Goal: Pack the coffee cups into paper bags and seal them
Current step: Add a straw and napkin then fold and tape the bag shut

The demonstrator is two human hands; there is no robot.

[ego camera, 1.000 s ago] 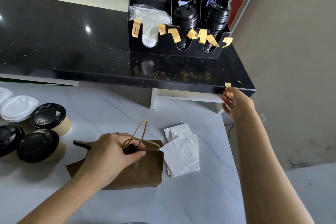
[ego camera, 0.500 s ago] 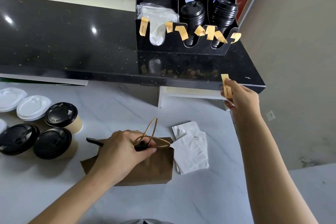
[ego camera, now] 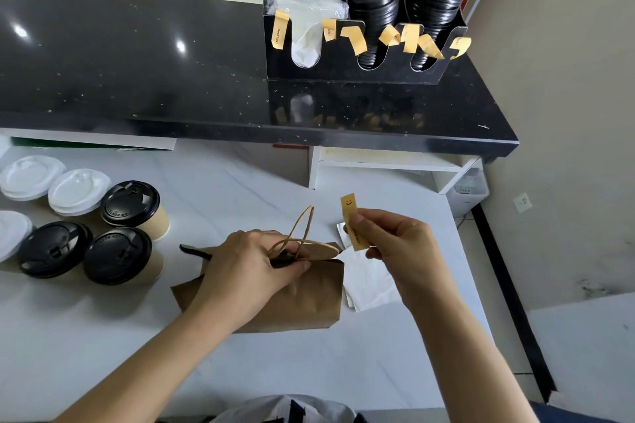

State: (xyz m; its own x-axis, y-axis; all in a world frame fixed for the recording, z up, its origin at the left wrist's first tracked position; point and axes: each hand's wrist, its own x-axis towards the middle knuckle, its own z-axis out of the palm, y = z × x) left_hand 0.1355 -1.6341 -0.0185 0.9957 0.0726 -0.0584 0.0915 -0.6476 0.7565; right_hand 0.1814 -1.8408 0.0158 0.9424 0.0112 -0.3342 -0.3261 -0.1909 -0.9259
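Observation:
A brown paper bag [ego camera: 302, 299] stands on the white table [ego camera: 240, 361], its top folded over and its twine handles sticking up. My left hand [ego camera: 247, 268] grips the folded top of the bag and pinches it closed. My right hand [ego camera: 398, 244] pinches a yellow sticker strip [ego camera: 352, 220] with a smiley face, held just right of the bag's top. Three coffee cups with black lids [ego camera: 118, 254] stand on the table to the left of the bag.
White lids [ego camera: 74, 187] lie stacked at the far left. White napkins [ego camera: 367, 282] lie right of the bag. A black counter [ego camera: 171, 79] carries a black organizer [ego camera: 360, 69] with lids and several yellow sticker strips [ego camera: 354, 39] along its front. The table's edge runs down the right.
My right hand took a yellow sticker strip off the black counter's edge and brought it down and left, close to the bag's top. My left hand kept its hold on the bag.

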